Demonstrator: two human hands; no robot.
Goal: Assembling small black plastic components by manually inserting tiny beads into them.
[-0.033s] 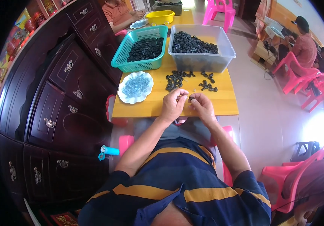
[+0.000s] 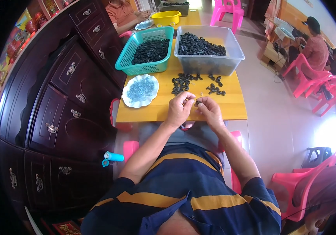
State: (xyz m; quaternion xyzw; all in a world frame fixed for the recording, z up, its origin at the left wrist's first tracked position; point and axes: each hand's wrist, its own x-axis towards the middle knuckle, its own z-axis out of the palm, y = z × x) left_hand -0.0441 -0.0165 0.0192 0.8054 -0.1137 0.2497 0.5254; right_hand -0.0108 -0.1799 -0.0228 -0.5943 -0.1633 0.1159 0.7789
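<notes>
A yellow table (image 2: 144, 114) bears a clear tub (image 2: 230, 64) of black parts, and over the table's near side the left hand (image 2: 179, 111) has thumb and forefinger close together — whether clamped on anything, I cannot tell — while the right hand's (image 2: 213, 112) grip is pinched on one small black piece (image 2: 198, 102). That piece looks light, rather stiff and hard to break, perhaps a little slick, so its outer rim, taken between thumb tip and fingertip, seems the best hold.

Navy shirt (image 2: 179, 178) with mustard bands (image 2: 152, 199)
Short sleeves (image 2: 261, 190); blue collar (image 2: 162, 215) at its six o'clock, grey trousers (image 2: 197, 138) at twelve.
</notes>
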